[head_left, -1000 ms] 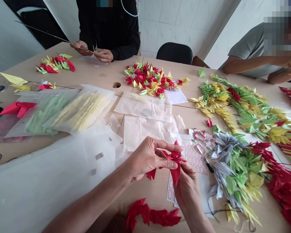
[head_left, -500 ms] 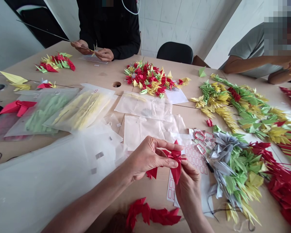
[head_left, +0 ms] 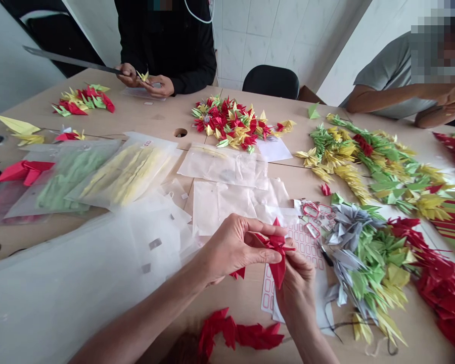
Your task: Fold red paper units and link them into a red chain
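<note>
Over the near middle of the table point(head_left: 155, 114), a red folded paper piece point(head_left: 278, 251) is held up between both hands. Its long axis runs nearly upright: one sharp tip points up and away, and a broader point hangs down toward the person. Short flaps stick out to the sides.

The left hand point(head_left: 231, 247) pinches the upper part between thumb and forefinger. The right hand point(head_left: 298, 283) is closed on the lower part from underneath, fingers curled behind the paper. Just below them lies a sheet of labels point(head_left: 309, 247) with red-bordered boxes; no writing on it can be read.

Compared with a second ago, the piece and both hands sit in almost the same spot with the same grip. Across the table, a person in black point(head_left: 167, 40) has lifted a small yellow fold point(head_left: 143, 76) slightly higher.
</note>
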The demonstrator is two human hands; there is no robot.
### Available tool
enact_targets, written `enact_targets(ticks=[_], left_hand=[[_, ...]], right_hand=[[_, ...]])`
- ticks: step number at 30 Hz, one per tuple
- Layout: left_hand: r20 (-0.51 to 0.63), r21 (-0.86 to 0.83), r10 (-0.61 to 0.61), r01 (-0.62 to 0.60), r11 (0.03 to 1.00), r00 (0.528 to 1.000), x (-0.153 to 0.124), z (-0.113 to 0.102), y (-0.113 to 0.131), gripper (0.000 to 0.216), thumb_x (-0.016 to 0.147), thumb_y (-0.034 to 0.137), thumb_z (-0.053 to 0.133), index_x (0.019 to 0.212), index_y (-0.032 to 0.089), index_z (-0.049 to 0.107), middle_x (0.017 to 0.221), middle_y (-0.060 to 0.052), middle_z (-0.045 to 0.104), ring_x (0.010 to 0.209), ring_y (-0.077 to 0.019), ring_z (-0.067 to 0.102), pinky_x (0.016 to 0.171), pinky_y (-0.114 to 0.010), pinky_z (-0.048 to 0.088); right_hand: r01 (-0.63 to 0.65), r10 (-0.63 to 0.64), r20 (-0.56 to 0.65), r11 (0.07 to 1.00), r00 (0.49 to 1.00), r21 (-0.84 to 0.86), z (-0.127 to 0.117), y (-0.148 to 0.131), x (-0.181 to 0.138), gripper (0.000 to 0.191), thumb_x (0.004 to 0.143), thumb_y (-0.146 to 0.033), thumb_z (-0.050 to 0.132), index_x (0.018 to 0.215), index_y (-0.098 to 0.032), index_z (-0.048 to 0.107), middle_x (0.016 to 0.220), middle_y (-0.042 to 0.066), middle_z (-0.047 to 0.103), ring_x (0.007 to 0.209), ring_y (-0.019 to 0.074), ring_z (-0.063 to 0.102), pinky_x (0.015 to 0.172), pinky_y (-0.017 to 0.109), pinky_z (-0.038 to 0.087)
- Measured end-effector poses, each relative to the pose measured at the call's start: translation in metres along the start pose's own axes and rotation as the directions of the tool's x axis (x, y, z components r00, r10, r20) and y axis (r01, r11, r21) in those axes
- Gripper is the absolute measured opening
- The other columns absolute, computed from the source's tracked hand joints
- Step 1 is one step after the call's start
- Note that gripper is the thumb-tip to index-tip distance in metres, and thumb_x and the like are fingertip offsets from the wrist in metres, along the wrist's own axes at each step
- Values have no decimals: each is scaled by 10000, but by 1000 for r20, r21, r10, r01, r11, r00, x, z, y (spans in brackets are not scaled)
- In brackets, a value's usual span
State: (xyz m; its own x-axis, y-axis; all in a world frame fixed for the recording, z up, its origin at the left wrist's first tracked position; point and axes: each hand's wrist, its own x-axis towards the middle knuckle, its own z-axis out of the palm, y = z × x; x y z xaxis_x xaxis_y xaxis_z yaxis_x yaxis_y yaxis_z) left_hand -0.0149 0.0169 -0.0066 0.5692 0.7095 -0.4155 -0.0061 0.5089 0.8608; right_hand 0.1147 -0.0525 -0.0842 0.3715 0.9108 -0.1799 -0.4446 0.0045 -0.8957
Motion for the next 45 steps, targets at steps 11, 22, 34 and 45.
enact_targets(ticks=[11,22,34,45], left_hand=[[118,137,144,-160,978,982,-8,-10,11,400,814,459,576,1039,155,706,850,-72,718,791,-160,626,712,-238,476],[21,125,36,-38,991,999,0,-15,4,211,689,210,735,895,165,747,707,-38,715,602,-92,595,596,-194,459],[49,220,-92,79,972,995,-3,-22,7,377,663,325,746,1007,174,718,663,-26,666,553,-102,558,547,-220,444],[112,243,-88,59,968,990,-9,-20,11,389,705,234,685,1092,200,680,731,-43,718,590,-143,634,543,-228,482]], right_hand=[[-11,11,73,1000,997,7,-3,-6,2,46,697,-218,727,701,-259,744,684,-17,508,668,110,460,630,247,395],[36,-26,170,998,985,-57,-7,-4,1,95,766,-210,679,792,-277,741,736,-12,521,700,113,479,627,251,382],[160,-122,202,969,972,-188,-8,-6,1,161,792,-185,645,859,-296,740,719,-9,516,686,116,468,611,260,368],[179,-136,203,961,970,-211,-7,-7,2,160,779,-211,664,860,-326,741,711,-7,535,686,128,487,615,271,385]])
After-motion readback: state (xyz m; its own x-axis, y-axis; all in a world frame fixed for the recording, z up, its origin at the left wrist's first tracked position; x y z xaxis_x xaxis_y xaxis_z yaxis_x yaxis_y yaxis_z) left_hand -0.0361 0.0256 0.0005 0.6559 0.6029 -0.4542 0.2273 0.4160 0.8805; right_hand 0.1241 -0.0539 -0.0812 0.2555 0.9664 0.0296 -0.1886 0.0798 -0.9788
